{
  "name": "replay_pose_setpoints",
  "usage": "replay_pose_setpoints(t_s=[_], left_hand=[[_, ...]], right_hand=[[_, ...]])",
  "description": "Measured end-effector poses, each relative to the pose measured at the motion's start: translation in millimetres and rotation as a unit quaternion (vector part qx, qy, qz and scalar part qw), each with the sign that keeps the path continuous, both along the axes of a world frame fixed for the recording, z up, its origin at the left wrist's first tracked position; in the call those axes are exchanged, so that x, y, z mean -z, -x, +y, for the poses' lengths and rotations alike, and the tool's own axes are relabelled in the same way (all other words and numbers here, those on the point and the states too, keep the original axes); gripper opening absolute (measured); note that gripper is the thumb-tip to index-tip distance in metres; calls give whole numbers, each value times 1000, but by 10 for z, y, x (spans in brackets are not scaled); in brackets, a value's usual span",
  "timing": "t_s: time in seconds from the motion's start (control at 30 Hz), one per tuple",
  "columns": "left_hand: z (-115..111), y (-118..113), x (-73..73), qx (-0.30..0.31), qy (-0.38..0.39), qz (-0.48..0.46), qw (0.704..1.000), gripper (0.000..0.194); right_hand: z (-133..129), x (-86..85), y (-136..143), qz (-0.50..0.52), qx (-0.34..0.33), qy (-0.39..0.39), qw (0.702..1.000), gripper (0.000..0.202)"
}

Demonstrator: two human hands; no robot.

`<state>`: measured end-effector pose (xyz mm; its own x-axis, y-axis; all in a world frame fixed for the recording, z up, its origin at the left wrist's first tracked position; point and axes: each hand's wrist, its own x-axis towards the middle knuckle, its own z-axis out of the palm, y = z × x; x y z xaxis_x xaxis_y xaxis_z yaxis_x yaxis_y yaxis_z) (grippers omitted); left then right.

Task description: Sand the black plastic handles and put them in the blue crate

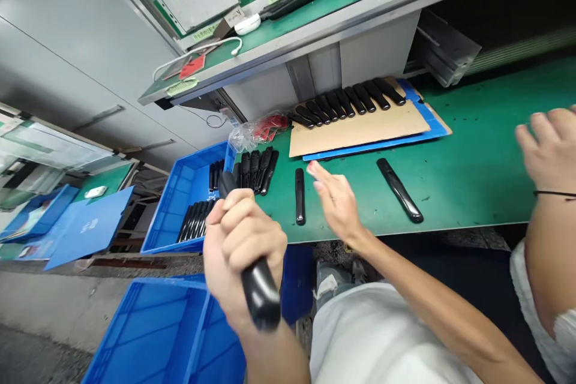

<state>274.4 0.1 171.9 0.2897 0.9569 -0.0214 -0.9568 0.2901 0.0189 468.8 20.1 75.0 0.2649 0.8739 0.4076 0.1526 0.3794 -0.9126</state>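
My left hand (247, 237) is raised at the lower centre, its fingers wrapped round a black handle (261, 297) that sticks out above and below the fist. Over the green table (355, 192), my right hand (337, 201) has its fingers stretched out and holds nothing. Just left of it, a black handle piece (300, 197) lies on the table. Another black piece (399, 190) lies slanted to its right. Behind them, a row of several black pieces (346, 102) rests on brown cardboard (355, 135).
A blue tray (173, 201) with several black pieces stands at left, beside more pieces (256, 171) and a plastic bag (265, 129). Blue bins (157, 318) sit below. A shelf (288, 42) crosses above. Another person's hand (551, 144) is at the right.
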Motion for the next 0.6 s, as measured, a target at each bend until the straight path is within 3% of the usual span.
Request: replay_pose_setpoints(t_s=[0.07, 0.1, 0.2, 0.27, 0.33, 0.5, 0.6], left_hand=[[-8, 32, -20, 36, -50, 12, 998, 24], [4, 51, -10, 38, -68, 40, 996, 35], [61, 75, 67, 25, -53, 149, 987, 67], [87, 40, 122, 13, -6, 209, 978, 64], [96, -25, 168, -4, 41, 248, 968, 52], [99, -128, 296, 39, 52, 204, 977, 41], [113, -121, 358, 45, 43, 193, 979, 38]], right_hand=[[-98, 127, 333, -17, -9, -32, 999, 37], [-176, 168, 406, -23, -25, -52, 998, 38], [-431, 215, 375, 5, -125, -93, 988, 44], [-550, 228, 295, 23, -188, -122, 974, 47], [-605, 258, 249, 3, -210, -179, 961, 48], [-583, 342, 188, -69, -153, -282, 945, 48], [-547, 285, 117, -110, -147, -307, 934, 48]])
